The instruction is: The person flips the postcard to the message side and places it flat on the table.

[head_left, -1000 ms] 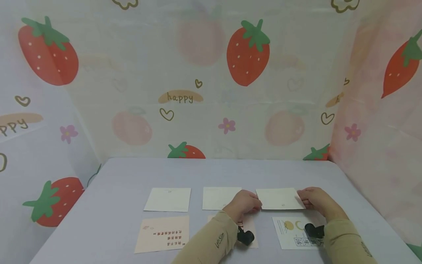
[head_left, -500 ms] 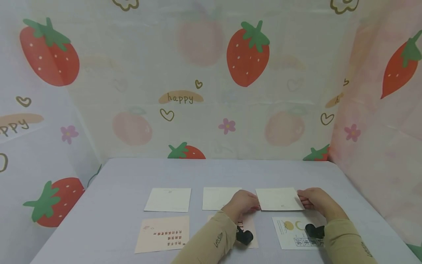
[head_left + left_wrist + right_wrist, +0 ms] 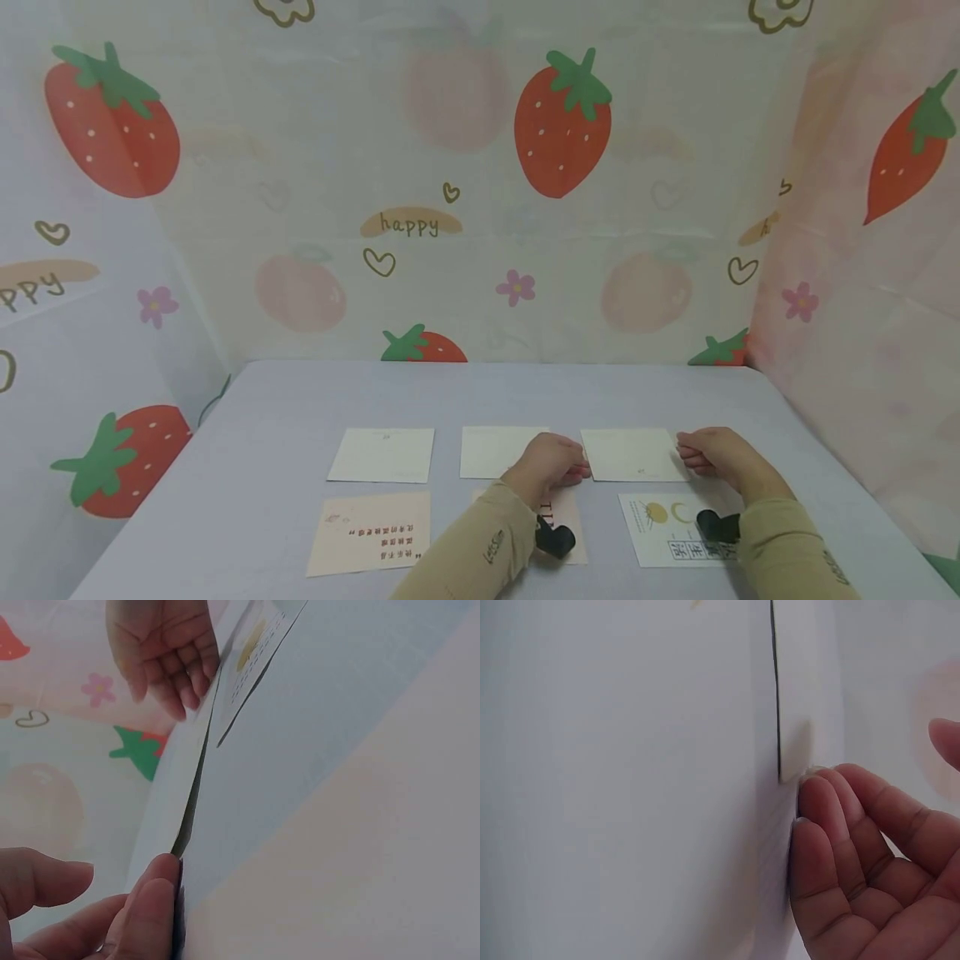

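Note:
A cream card lies flat, plain side up, at the right of the far row in the head view. My left hand rests by its left edge, over part of the middle cream card. By the card's right edge is my right hand. In the left wrist view, the left thumb stands apart from the fingers, whose tips meet the card's end. The right wrist view has loosely bent right fingers at the card corner, thumb away from them. Neither hand pinches the card.
A third cream card is at the far row's left. Nearer lie a pink card with red writing, a partly covered pink card and a white card with sun and moon. Strawberry-print cloth encloses the white table.
The right cream card's near edge has come down, so it now lies flat on the table. Both hands have let go of it and stay beside its ends, the left shifting slightly left.

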`<state>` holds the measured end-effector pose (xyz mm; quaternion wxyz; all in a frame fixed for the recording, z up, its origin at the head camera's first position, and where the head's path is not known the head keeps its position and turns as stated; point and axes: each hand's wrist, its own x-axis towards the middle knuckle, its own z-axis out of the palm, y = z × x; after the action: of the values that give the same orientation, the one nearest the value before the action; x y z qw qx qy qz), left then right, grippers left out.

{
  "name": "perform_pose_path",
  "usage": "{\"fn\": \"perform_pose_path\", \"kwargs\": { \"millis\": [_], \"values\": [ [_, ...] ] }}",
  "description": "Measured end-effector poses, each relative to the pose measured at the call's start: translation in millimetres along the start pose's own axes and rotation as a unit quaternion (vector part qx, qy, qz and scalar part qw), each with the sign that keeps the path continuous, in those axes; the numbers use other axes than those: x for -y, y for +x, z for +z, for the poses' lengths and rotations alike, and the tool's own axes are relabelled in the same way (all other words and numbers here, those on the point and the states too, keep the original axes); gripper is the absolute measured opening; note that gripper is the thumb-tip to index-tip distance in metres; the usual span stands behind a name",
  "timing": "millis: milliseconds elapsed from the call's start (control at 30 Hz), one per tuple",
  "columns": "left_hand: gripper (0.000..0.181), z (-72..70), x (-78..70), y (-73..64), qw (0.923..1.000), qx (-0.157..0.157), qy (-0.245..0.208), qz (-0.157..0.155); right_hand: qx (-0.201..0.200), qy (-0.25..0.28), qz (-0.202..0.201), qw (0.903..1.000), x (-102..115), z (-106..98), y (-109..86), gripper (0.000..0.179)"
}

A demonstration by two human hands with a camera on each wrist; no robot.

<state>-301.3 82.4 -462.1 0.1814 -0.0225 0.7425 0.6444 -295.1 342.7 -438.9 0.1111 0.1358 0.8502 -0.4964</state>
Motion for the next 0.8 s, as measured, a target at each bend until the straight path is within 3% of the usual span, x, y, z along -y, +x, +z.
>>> {"fn": "perform_pose_path", "kwargs": {
  "millis": [233, 467, 800],
  "values": [
    [0.017, -1.3, -0.1, -0.9, 1.0000, 0.000, -0.008, 0.005, 0.006, -0.003, -0.025, 0.9997, 4, -5, -6.2, 0.046],
    [0.024, -1.5, -3.9, -7.3, 0.9991, 0.026, -0.030, 0.013, 0.008, -0.041, -0.033, 0.9986, 12, -7, -13.8, 0.048],
    [0.025, -4.1, -7.2, -20.3, 0.9983, 0.055, -0.003, 0.020, 0.020, -0.049, -0.036, 0.9979, 17, -5, -33.2, 0.050]
  ]
}}
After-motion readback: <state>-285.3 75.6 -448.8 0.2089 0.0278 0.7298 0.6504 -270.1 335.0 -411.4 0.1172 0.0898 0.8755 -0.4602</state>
